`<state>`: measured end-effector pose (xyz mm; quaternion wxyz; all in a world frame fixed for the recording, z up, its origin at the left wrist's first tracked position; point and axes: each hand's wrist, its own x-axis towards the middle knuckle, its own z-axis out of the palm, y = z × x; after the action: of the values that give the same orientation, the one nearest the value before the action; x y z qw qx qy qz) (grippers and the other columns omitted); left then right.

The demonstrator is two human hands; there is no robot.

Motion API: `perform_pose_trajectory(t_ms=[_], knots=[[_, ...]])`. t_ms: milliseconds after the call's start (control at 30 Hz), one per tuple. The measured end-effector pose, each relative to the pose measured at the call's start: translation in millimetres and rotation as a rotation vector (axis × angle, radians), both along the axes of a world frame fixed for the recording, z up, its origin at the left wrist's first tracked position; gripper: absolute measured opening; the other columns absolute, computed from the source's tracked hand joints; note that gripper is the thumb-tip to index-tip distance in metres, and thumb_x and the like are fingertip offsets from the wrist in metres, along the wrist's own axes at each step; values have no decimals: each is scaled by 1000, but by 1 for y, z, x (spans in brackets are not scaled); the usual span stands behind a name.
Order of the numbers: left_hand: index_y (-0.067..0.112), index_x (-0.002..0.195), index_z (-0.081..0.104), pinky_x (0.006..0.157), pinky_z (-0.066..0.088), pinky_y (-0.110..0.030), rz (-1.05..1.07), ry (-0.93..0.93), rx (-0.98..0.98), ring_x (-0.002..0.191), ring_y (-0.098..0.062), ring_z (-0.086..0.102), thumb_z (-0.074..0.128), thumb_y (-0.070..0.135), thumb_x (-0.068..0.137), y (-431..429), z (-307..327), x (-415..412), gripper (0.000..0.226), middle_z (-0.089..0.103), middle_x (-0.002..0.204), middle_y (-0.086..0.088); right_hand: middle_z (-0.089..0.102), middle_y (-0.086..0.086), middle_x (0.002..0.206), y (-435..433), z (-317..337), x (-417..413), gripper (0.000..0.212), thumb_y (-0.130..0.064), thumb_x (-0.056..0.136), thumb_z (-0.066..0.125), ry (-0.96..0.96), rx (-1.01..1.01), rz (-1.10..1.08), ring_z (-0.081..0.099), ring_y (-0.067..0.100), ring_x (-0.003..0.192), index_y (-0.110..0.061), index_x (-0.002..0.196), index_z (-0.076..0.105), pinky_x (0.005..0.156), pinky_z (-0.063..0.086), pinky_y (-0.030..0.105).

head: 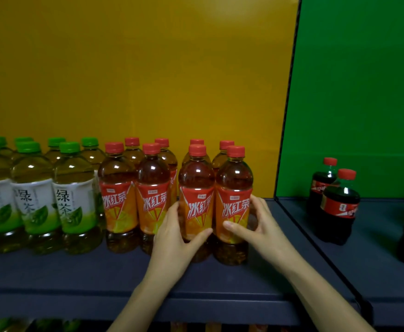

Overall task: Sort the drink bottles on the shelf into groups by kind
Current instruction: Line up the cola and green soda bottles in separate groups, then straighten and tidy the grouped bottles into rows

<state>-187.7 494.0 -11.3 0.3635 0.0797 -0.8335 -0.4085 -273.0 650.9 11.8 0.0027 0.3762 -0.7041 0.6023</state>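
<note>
Your two forearms reach up from the bottom edge, over the front lip of a dark grey shelf; below that lip a lower level shows only blurred bottle tops. Your left hand wraps the left front iced tea bottle, thumb across its orange label and fingers round its left side, so that grip is clamped on it. Your right hand mirrors it on the right front iced tea bottle, thumb on the label, fingers curled round its right side, also clamped. The two bottles stand upright and touching, bases on the shelf. Directly behind them stands a rear pair with the same red caps. A narrow gap to the left separates these from four more iced tea bottles, and beyond those, just beside them, is a block of green tea bottles with green caps. To the right, past a black divider, cola bottles stand well apart in a second bay. A yellow back panel rises behind the teas, a green back panel behind the colas. The step in hand looks like closing up the iced tea group. The next move probably calls for sliding both held bottles left together, level and upright, until they meet their neighbours, without knocking the rear pair.
</note>
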Motion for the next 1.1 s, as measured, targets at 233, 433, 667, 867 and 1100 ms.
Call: perform_pose_trajectory(t_ms=[233, 433, 667, 867, 1100], knots=[[12, 141, 34, 98, 40, -23, 116, 35, -48, 116, -4, 43, 67, 48, 67, 4, -5, 1, 88, 41, 121, 13, 53, -15, 113, -6, -6, -6, 73, -36, 61, 76, 59, -18, -134, 55, -6, 100, -26, 120, 35, 77, 46, 5], [7, 145, 24, 107, 32, -29, 198, -19, -157, 131, -20, 40, 64, 43, 79, 5, -4, -7, 84, 43, 142, -6, 54, -12, 116, -13, -11, -7, 67, -35, 65, 75, 54, -56, -137, 55, -4, 103, -25, 120, 37, 79, 46, 5], [6, 146, 18, 108, 29, -29, 225, -48, -176, 134, -21, 36, 60, 43, 83, 5, -3, -10, 84, 40, 143, -7, 54, -6, 124, -18, -15, -9, 71, -44, 62, 70, 36, -82, -136, 54, -1, 110, -29, 122, 35, 87, 46, 10], [9, 148, 3, 113, 25, -31, 153, -77, -190, 141, -18, 21, 53, 37, 89, 8, -10, -1, 83, 22, 153, -4, 48, -9, 131, -14, -16, -4, 81, -49, 67, 65, 40, 3, -164, 49, 0, 116, -25, 136, 31, 92, 43, 14], [8, 123, 52, 78, 44, -25, 238, 156, -345, 108, -23, 57, 67, 16, 82, 18, -17, 18, 44, 55, 121, -7, 45, -13, 131, 22, -23, 7, 50, -33, 88, 56, 159, 132, -303, 44, 3, 119, -26, 134, 37, 99, 37, 22]])
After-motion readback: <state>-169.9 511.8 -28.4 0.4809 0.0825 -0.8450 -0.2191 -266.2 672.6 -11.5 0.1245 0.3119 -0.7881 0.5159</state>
